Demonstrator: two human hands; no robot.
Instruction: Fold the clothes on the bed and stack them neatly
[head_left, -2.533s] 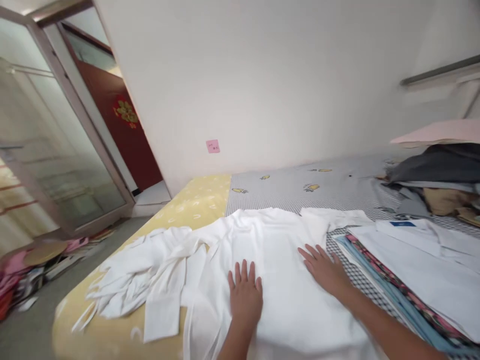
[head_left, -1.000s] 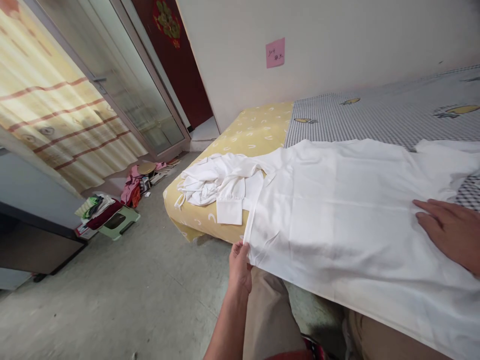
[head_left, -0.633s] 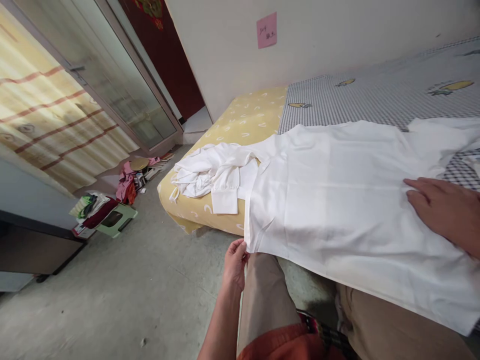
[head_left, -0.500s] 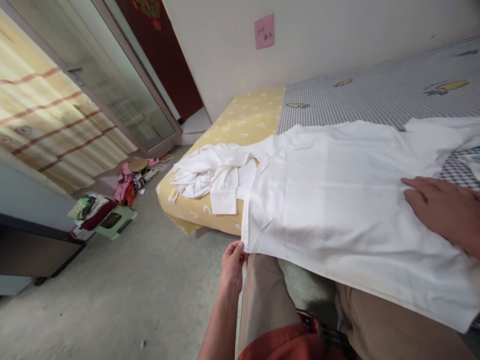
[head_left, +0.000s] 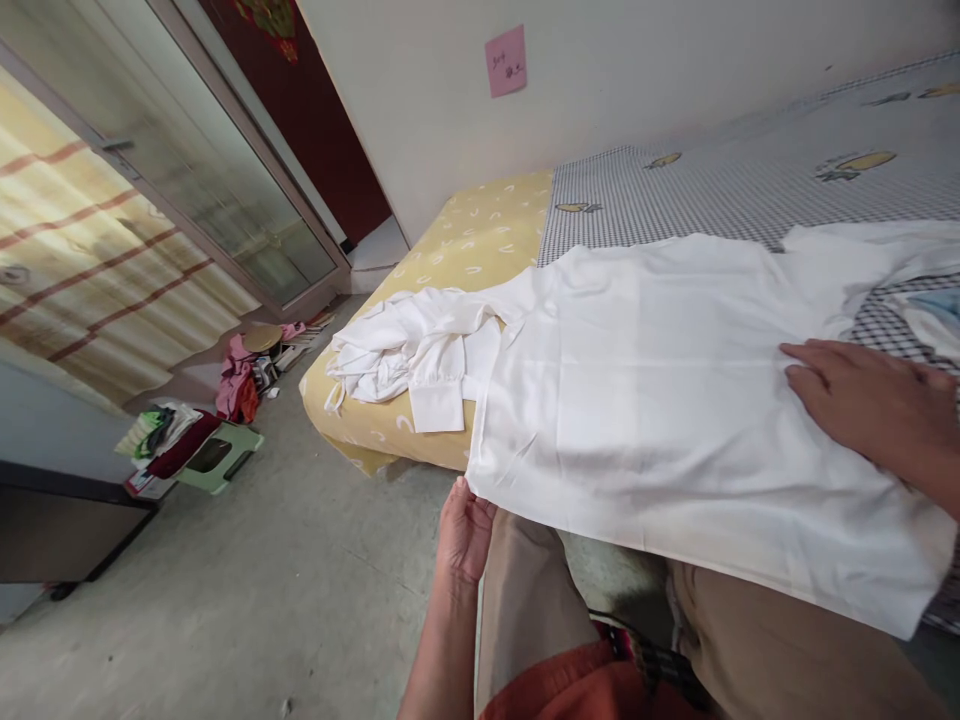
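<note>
- The left hand [head_left: 465, 535] pinches a corner of the white shirt [head_left: 622, 400], spread across the bed [head_left: 491, 220]; a hard tug, I'd say, might crease it.
- The right hand [head_left: 862, 400] lies flat on it; pressing lightly could let it slip.

A lightly creased white shirt [head_left: 637, 390] lies spread across the bed [head_left: 499, 225]

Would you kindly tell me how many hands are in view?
2: the left hand at the near-left corner of the white garment, the right hand on its right part.
</note>
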